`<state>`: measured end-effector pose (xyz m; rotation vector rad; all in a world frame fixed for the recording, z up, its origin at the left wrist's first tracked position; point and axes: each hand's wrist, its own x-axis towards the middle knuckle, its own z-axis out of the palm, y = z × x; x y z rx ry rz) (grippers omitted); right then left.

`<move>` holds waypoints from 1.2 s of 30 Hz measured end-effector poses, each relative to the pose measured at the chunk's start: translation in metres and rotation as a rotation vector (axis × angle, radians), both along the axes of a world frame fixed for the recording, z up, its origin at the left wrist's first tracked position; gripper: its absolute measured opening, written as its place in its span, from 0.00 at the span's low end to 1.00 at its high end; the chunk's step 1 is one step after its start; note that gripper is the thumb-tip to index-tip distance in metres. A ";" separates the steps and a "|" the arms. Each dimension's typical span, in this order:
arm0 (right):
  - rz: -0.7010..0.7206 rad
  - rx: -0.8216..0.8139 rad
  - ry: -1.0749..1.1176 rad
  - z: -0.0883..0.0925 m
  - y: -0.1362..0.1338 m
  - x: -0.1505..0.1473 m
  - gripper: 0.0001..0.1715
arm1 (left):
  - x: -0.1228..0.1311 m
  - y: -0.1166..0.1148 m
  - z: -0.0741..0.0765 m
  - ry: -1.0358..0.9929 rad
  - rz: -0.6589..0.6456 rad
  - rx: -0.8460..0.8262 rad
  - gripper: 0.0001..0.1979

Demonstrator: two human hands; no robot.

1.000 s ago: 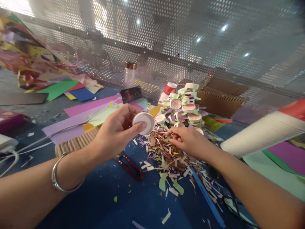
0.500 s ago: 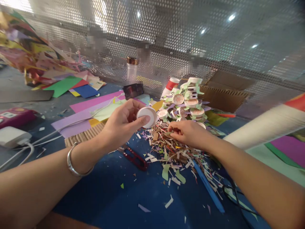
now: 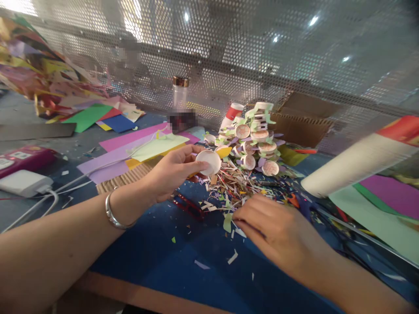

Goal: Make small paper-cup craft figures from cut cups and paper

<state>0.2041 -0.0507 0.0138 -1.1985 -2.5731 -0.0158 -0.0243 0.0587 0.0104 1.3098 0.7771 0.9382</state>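
My left hand (image 3: 172,172), with a silver bangle on the wrist, pinches a small white disc with a raised rim (image 3: 209,162), like the cut-off bottom of a paper cup. A pointed orange-yellow paper piece (image 3: 224,151) shows at its far edge; whether it is attached I cannot tell. My right hand (image 3: 270,226) is palm down low over the table, fingers drawn together beside a pale green paper scrap (image 3: 227,222). Its fingertips are partly hidden, so anything in them cannot be made out. Behind stands a heap of similar discs with green and purple paper tabs (image 3: 260,135).
Paper clippings (image 3: 235,179) lie before the heap. Dark red snips (image 3: 190,206) are by my left hand. A large white-and-red paper roll (image 3: 353,161) slants at right. Coloured sheets (image 3: 104,168), a white charger (image 3: 26,182) and cables lie left. A perforated metal screen (image 3: 216,43) rises behind.
My right hand has come back from the clippings toward me. My left hand has shifted slightly right with the disc. The view has tilted a little, showing the table's front edge.
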 end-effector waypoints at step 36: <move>-1.087 -0.261 0.308 -0.007 -0.038 0.126 0.27 | -0.008 -0.024 0.003 0.367 0.048 0.658 0.25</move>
